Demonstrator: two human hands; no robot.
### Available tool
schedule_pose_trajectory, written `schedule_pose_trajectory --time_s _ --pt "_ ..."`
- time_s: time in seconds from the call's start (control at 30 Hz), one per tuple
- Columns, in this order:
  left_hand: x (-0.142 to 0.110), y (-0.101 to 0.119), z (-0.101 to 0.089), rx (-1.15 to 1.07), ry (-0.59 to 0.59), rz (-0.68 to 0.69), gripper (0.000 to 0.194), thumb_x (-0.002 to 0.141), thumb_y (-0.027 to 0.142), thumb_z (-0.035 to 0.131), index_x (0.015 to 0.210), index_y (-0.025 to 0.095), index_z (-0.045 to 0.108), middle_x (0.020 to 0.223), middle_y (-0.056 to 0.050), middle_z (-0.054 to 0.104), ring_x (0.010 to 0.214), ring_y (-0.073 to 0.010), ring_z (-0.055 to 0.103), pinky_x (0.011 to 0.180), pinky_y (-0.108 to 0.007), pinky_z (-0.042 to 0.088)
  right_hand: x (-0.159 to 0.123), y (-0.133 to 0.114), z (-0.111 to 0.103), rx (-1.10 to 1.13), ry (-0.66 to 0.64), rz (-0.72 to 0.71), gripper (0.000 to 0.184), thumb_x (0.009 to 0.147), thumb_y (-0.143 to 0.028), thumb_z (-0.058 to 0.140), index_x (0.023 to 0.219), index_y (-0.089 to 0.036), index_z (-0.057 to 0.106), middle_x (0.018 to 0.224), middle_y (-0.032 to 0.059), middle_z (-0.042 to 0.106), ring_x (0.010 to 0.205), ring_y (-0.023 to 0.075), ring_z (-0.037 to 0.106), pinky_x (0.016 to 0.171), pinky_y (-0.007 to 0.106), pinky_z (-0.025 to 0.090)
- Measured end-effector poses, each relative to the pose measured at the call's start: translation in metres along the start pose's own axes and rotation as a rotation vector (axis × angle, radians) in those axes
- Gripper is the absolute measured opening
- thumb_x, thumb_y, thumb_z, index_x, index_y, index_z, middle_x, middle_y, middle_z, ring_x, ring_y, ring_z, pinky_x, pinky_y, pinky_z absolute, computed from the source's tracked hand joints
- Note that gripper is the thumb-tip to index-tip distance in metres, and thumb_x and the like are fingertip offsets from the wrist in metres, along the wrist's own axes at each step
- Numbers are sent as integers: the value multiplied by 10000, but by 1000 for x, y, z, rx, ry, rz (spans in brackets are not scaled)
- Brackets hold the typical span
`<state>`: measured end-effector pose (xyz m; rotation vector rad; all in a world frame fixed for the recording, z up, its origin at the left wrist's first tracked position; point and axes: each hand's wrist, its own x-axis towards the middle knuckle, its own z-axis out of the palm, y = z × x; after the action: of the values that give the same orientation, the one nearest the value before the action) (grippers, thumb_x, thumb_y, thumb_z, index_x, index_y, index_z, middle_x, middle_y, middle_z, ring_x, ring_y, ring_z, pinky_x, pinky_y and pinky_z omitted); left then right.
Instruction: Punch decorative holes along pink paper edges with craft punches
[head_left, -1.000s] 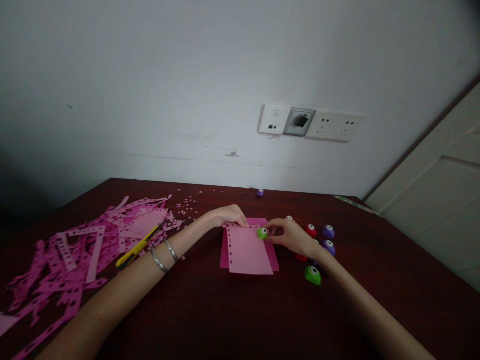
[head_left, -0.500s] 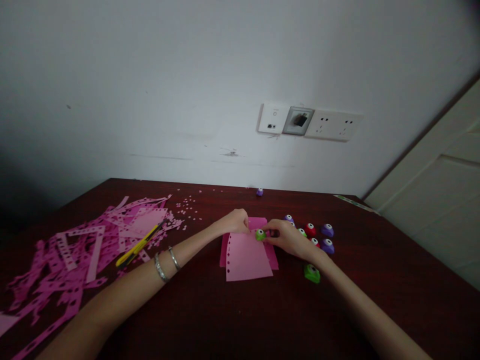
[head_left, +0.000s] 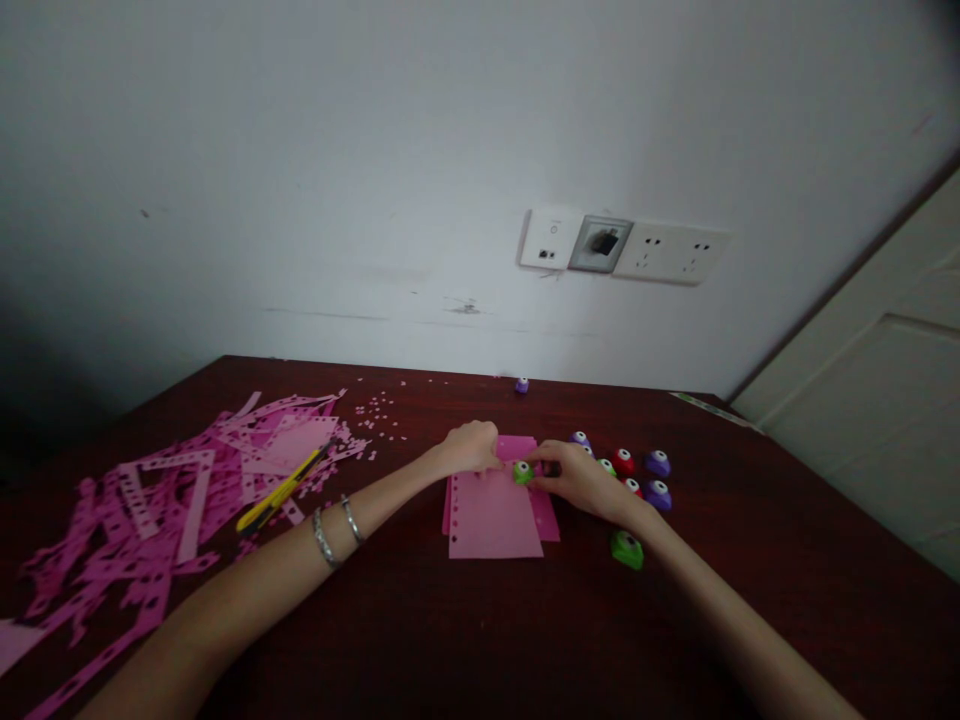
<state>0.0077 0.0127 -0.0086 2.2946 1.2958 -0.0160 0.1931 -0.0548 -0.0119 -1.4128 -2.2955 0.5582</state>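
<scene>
My right hand (head_left: 574,475) grips a small green craft punch (head_left: 523,472) with a white round button, between thumb and fingers. The punch is at the far edge of a pink sheet of paper (head_left: 495,520), which has a row of punched holes down its left side. My left hand (head_left: 472,447) is closed on that sheet's far left part, close to the punch; its fingertips are partly hidden. Under the sheet lie more pink papers (head_left: 549,520), showing at the right and the back.
Right of my hands stand several purple, red and green punches (head_left: 658,462), with a green one (head_left: 627,549) nearer me. A yellow-and-black utility knife (head_left: 281,490) lies on a heap of punched pink strips (head_left: 161,530). Tiny paper cut-outs (head_left: 379,410) are scattered behind. A purple punch (head_left: 522,385) stands by the wall.
The pink sheet has turned slightly, its near edge now straighter and a little to the left. Both hands keep their hold, with the left fingers shifted slightly.
</scene>
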Motion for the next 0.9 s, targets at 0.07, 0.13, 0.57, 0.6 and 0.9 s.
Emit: schedule_pose_trajectory --time_s 0.07,0.13,0.57,0.6,0.9 --pt "0 0 0 -20 -16 12 207 671 322 607 583 135 624 527 -47 606 552 -144 551 563 -257 404 -1 -1 -2 -4 9 8 192 735 -244 621 910 -187 674 806 34 641 687 151 557 615 251 407" --pt "-1 -1 -1 -36 -26 27 221 670 317 606 549 133 619 527 -49 610 545 -134 546 560 -244 403 -1 -3 -6 14 20 33 207 731 -271 627 911 -179 672 798 40 652 674 151 565 604 252 415" --pt "0 -4 -13 -300 -17 112 404 820 388 439 575 127 626 536 -54 612 504 -101 536 549 -224 401 17 -11 -27 364 -329 517 407 771 -484 557 617 -118 642 545 71 658 408 96 543 371 180 394" --pt "0 -4 -11 -308 -32 104 414 824 401 433 586 125 629 537 -55 610 487 -99 525 530 -226 392 19 -12 -27 365 -360 529 418 776 -495 548 623 -119 647 546 72 659 416 102 552 379 183 398" --pt "-3 6 -8 -379 -192 20 558 776 609 427 655 107 637 505 -50 580 407 -73 413 443 -224 293 28 -13 -25 386 -469 569 377 711 -478 633 542 -142 630 560 79 669 495 124 599 436 183 422"
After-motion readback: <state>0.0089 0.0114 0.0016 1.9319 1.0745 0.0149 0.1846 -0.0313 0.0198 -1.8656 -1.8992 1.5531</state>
